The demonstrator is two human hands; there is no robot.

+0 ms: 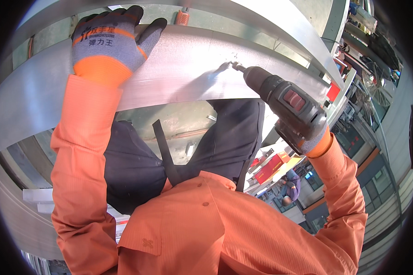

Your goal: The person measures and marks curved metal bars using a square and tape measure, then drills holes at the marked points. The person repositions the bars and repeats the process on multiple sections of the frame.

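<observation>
In my right hand, gloved in grey and orange, is a dark cordless drill. Its chuck and bit point left at a wide silvery metal beam, and the tip meets or nearly meets the surface where a few bright shavings lie. My left hand, in a matching glove, rests on the same beam toward the left, its fingers bent over the far edge and the thumb apart. The drill casts a shadow across the metal. Most of its handle is hidden behind its body.
A second metal beam runs along the far side. An orange-handled tool stands between the beams. A red box lies at the right, with another person beyond it. Cluttered shelving and wire fill the far right.
</observation>
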